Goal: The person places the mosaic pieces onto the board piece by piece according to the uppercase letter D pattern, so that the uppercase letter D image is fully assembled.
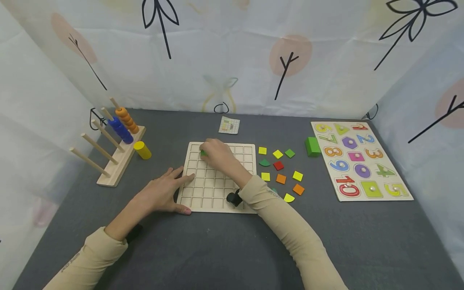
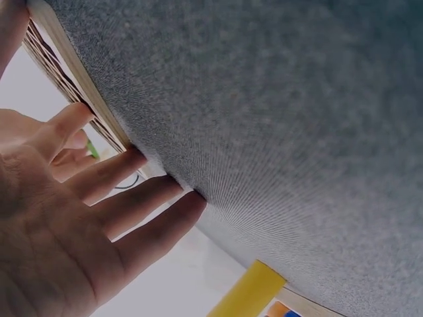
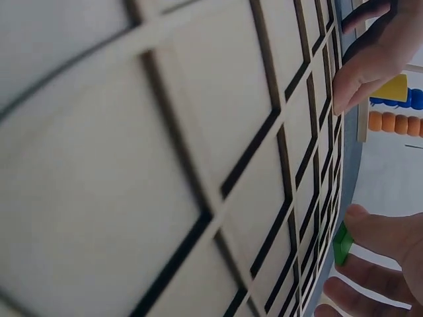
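Note:
A pale wooden grid board [image 1: 206,193] lies on the grey table. Over its far left part my right hand [image 1: 219,156] pinches a small green tile [image 3: 342,244] between thumb and finger; in the head view only a sliver of the tile shows. With fingers spread, my left hand [image 1: 164,194] rests at the board's left edge, one finger over the grid and the thumb by the near left corner. In the left wrist view the fingertips [image 2: 193,201] of that hand touch the table beside the board's edge.
Right of the board lie several loose tiles in yellow, green, red and orange [image 1: 280,179]. Further right are a green block [image 1: 312,147] and a number puzzle [image 1: 362,171]. A peg stacker [image 1: 121,159] and yellow cylinder [image 1: 142,150] stand left; a printed card [image 1: 229,125] lies behind.

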`<state>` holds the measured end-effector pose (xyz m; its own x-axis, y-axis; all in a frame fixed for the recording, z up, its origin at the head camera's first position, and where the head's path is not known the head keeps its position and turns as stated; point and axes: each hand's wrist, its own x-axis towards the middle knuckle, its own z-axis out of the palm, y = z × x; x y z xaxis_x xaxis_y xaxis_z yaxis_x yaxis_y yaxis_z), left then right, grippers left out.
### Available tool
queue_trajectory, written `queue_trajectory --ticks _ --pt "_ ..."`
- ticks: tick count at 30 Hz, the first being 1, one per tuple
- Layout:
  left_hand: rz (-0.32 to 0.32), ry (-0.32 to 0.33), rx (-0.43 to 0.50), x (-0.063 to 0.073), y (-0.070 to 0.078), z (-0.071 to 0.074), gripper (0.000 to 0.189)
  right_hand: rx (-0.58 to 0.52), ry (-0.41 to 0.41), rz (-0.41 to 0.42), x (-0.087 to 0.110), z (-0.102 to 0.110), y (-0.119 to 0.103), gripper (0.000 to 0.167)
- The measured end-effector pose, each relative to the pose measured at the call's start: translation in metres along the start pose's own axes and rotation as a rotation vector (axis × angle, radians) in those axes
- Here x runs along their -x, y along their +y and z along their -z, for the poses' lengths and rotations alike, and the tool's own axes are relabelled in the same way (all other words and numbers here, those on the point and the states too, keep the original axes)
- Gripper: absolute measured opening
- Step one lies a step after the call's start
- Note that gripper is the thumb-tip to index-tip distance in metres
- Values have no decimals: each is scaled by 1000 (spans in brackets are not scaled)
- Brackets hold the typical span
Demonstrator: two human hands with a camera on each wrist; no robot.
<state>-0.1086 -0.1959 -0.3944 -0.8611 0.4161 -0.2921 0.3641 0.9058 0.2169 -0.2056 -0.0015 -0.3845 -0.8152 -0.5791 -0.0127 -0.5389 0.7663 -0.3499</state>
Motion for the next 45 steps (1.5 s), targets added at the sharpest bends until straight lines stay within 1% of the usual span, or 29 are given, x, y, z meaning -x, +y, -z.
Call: queue_trajectory --ticks 4,8,15,20,24,28,36,45 --pt "-5 2 -7 0 0 0 108 17 2 6 -6 -3 -3 19" --pt "-14 5 -12 -1 0 0 108 37 -1 -5 -9 -7 -4 18" --pt "-10 -4 -11 -1 0 1 109 25 -7 -8 -10 -9 -3 18" --pt "-6 -11 -10 -1 1 2 109 24 -31 -19 -10 -9 -2 22" --pt "-4 -11 -12 -1 1 2 109 9 -34 -21 -9 -8 -2 23" --pt "-5 -7 -15 -1 0 0 110 5 -32 -20 -8 -8 -3 22" --pt "-2 -4 -9 -1 1 0 109 -11 -39 -47 -7 -8 -3 15" --pt "-15 8 -19 0 0 0 109 3 -48 -61 -6 -8 -3 18"
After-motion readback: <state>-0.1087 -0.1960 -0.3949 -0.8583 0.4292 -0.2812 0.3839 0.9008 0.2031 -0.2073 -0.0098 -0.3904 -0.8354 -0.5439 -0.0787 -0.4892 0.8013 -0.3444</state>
